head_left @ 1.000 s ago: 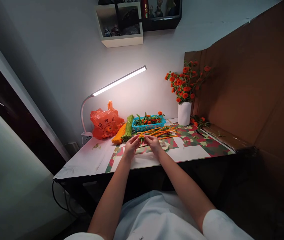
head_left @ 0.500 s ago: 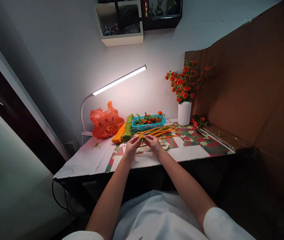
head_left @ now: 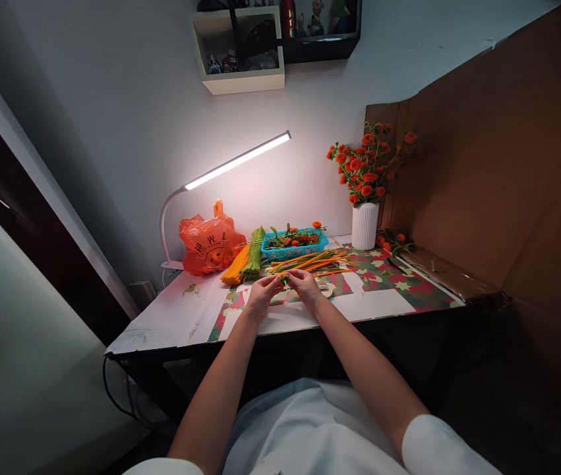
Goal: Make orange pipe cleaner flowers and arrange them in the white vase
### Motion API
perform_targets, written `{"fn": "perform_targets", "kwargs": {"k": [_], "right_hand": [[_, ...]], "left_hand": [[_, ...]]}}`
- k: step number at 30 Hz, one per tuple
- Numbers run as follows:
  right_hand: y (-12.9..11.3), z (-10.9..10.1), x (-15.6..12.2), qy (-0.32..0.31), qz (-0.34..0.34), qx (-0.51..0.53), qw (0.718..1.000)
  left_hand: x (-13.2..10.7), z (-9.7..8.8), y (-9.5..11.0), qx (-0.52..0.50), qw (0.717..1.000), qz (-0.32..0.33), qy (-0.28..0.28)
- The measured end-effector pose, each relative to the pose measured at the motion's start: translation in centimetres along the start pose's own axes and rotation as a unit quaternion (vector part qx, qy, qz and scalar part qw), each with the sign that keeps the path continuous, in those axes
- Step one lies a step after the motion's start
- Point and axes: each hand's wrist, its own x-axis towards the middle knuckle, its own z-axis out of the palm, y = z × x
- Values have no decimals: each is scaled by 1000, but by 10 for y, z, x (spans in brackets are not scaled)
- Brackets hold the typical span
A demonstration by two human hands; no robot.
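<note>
Both of my hands meet over the middle of the table (head_left: 171,323). My left hand (head_left: 262,293) and my right hand (head_left: 304,287) each pinch a small green stem with an orange tip (head_left: 284,280) between their fingertips. Just behind them lie loose orange and green pipe cleaners (head_left: 310,261). A roll of tape (head_left: 325,289) rests on the table beside my right hand.
At the back stand a blue basket (head_left: 293,249) of small orange flowers, bundles of orange and green pipe cleaners (head_left: 245,262), an orange plastic bag (head_left: 208,243), a lit desk lamp (head_left: 231,163) and a white vase (head_left: 364,224) of orange flowers. Cardboard (head_left: 498,171) walls off the right side.
The hands have stayed in place and kept turning the little stem between their fingertips; its orange tip sits slightly lower between them now.
</note>
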Motion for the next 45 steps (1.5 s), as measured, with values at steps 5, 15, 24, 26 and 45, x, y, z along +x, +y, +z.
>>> {"fn": "perform_targets", "kwargs": {"k": [5,15,24,26,45], "right_hand": [[-2,-1,-1,-13,15,9,1000],[3,-4,5,15,44,53,998],[9,0,3,-3,35,6,999],[11,0,4,-2,22,-39,999],[8,3,-8,33,-121,-615,778]], "left_hand": [[1,-2,-3,11,1000,-6,-5],[9,-3,-3,-101,994,-15,31],[6,-1,-4,-76,995,-53,38],[8,0,-6,-75,994,-53,60],[-84,-24,-4,673,645,290,-215]]}}
